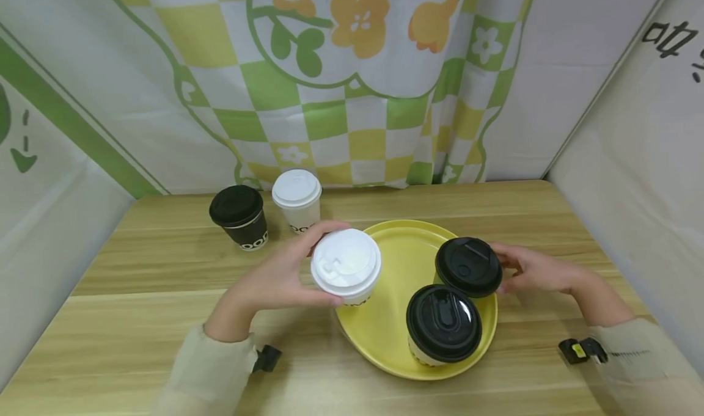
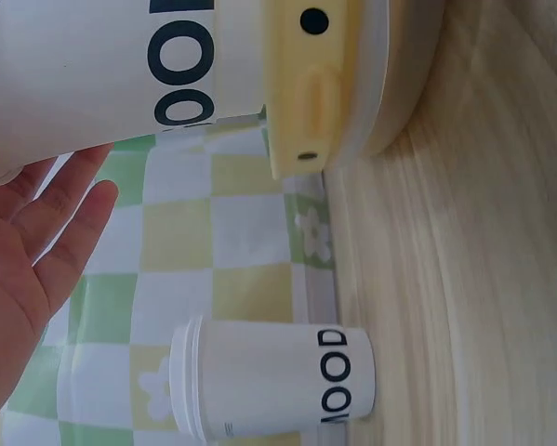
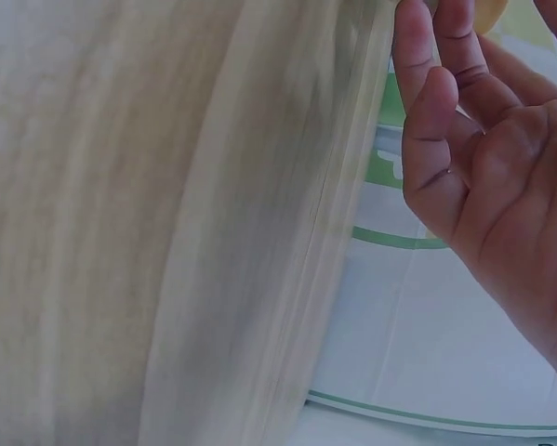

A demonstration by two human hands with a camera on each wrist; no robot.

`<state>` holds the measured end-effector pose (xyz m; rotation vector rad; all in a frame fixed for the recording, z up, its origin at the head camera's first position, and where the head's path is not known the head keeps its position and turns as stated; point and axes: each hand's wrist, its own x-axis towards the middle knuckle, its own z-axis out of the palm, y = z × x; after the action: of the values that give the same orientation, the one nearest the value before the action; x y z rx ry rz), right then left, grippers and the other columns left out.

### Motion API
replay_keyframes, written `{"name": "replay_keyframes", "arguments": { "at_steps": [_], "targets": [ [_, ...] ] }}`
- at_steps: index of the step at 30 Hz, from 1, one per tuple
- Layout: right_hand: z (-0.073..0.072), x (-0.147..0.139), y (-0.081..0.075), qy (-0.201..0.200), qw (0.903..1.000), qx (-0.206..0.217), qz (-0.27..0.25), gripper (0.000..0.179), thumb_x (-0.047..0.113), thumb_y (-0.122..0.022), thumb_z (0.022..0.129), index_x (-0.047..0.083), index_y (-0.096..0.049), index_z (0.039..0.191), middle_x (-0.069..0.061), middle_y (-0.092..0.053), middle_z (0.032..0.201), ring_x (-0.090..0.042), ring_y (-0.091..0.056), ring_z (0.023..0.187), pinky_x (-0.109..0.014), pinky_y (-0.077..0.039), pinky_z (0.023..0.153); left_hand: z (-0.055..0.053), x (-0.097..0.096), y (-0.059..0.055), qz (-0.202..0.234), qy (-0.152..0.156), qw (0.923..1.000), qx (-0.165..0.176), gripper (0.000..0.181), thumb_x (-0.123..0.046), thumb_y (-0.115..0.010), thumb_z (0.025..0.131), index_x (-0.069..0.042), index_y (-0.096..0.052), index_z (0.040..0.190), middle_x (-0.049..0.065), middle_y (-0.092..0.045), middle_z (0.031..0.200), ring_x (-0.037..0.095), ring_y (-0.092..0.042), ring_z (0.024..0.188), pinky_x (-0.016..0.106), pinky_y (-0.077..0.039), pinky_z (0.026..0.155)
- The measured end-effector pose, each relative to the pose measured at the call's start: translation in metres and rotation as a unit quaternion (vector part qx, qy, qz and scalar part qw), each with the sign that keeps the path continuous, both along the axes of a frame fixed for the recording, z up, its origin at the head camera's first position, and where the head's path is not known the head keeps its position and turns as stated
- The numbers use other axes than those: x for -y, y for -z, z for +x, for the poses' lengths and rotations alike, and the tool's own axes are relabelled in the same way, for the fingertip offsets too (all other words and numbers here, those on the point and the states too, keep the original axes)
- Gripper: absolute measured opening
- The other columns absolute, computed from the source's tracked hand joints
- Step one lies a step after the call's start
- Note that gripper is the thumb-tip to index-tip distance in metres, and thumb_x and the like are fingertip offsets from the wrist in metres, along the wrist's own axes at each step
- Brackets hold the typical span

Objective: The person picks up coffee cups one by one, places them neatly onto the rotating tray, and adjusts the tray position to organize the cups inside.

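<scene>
My left hand (image 1: pixel 275 275) grips a white-lidded paper cup (image 1: pixel 346 263) around its side, over the left part of a round yellow plate (image 1: pixel 396 239). That cup (image 2: pixel 83 84) bears dark letters in the left wrist view. On the plate stand two cups with black lids, a rear one (image 1: pixel 469 266) and a front one (image 1: pixel 444 324). Right of the rear cup is my right hand (image 1: pixel 536 269), its fingers loosely bent near cup and rim. In the right wrist view this hand (image 3: pixel 510 177) shows nothing between thumb and fingers; whether the fingertips touch anything is hidden.
At the back left of the wooden table (image 1: pixel 137 263) stand a dark cup with a black lid (image 1: pixel 239 217) and a white cup with a white lid (image 1: pixel 297 199). A checked, flowered curtain (image 1: pixel 324 123) hangs behind; pale panels flank both sides.
</scene>
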<state>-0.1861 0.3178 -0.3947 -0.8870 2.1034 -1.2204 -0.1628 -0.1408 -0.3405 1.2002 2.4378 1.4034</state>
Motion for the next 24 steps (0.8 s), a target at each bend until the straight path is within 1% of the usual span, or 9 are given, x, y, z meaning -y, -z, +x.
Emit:
{"name": "replay_keyframes", "arguments": {
  "at_steps": [2,4,8,12,15,20,22,24],
  "targets": [
    [-0.002,-0.001,0.000,-0.002,1.0000,-0.001,0.001,0.076,0.000,-0.066,0.090,-0.004,-0.024,0.154,0.027,-0.051,0.138,0.005,-0.051,0.121,-0.032,-0.057,0.085,0.000,-0.004,0.001,0.006,0.011,0.9999,0.005,0.095,-0.024,-0.094,0.066,-0.020,-0.041,0.145,-0.005,-0.054,0.139,0.014,-0.054,0.128,0.034,-0.043,0.109],
    [-0.004,-0.002,0.001,-0.003,1.0000,-0.001,0.002,0.075,-0.001,-0.066,0.090,-0.005,-0.025,0.153,0.026,-0.052,0.137,0.005,-0.051,0.121,-0.032,-0.057,0.086,0.001,-0.008,0.001,0.014,0.023,0.9996,0.009,0.095,-0.023,-0.094,0.066,-0.018,-0.041,0.145,-0.004,-0.053,0.139,0.016,-0.053,0.128,0.035,-0.043,0.110],
    [-0.007,-0.002,0.002,-0.004,0.9999,-0.005,0.008,0.074,-0.002,-0.067,0.089,-0.007,-0.027,0.151,0.026,-0.054,0.136,0.005,-0.051,0.122,-0.029,-0.053,0.091,0.004,-0.015,0.004,0.014,0.033,0.9992,0.014,0.095,-0.022,-0.094,0.066,-0.017,-0.041,0.145,-0.001,-0.052,0.142,0.017,-0.051,0.130,0.037,-0.042,0.111],
    [-0.009,-0.002,0.002,-0.001,1.0000,0.003,0.007,0.074,-0.004,-0.065,0.089,-0.006,-0.027,0.151,0.025,-0.054,0.136,0.004,-0.052,0.122,-0.031,-0.055,0.089,0.007,-0.020,0.007,0.003,0.037,0.9991,0.018,0.095,-0.025,-0.093,0.067,-0.019,-0.040,0.146,-0.001,-0.053,0.142,0.017,-0.050,0.131,0.043,-0.041,0.112],
    [-0.009,-0.002,0.001,0.000,0.9999,0.012,0.003,0.074,-0.005,-0.064,0.089,0.002,-0.028,0.154,0.024,-0.053,0.137,0.004,-0.052,0.121,-0.033,-0.058,0.086,0.009,-0.024,0.009,-0.002,0.044,0.9988,0.020,0.096,-0.026,-0.093,0.067,-0.018,-0.040,0.146,-0.001,-0.053,0.141,0.017,-0.050,0.131,0.046,-0.041,0.112],
    [-0.009,-0.001,0.000,-0.004,0.9998,0.019,-0.007,0.075,-0.005,-0.063,0.090,0.024,-0.034,0.152,0.022,-0.054,0.136,0.003,-0.052,0.121,-0.033,-0.058,0.086,0.011,-0.028,0.013,-0.004,0.058,0.9982,0.015,0.095,-0.026,-0.092,0.067,-0.016,-0.040,0.146,0.002,-0.055,0.139,0.018,-0.053,0.128,0.043,-0.042,0.111],
    [-0.009,-0.001,-0.001,-0.004,0.9998,0.019,-0.010,0.075,-0.004,-0.064,0.089,0.028,-0.035,0.150,0.022,-0.055,0.136,0.003,-0.052,0.122,-0.032,-0.057,0.087,0.011,-0.030,0.015,-0.007,0.060,0.9981,0.015,0.095,-0.026,-0.092,0.067,-0.017,-0.040,0.146,0.001,-0.055,0.139,0.017,-0.054,0.126,0.041,-0.044,0.109],
    [-0.009,0.000,-0.002,-0.003,0.9998,0.019,-0.011,0.074,-0.004,-0.064,0.089,0.028,-0.036,0.150,0.022,-0.055,0.135,0.004,-0.052,0.122,-0.031,-0.057,0.087,0.012,-0.030,0.016,-0.012,0.061,0.9979,0.017,0.095,-0.027,-0.092,0.068,-0.018,-0.040,0.146,0.001,-0.055,0.139,0.016,-0.054,0.125,0.040,-0.045,0.108]
  ]
}}
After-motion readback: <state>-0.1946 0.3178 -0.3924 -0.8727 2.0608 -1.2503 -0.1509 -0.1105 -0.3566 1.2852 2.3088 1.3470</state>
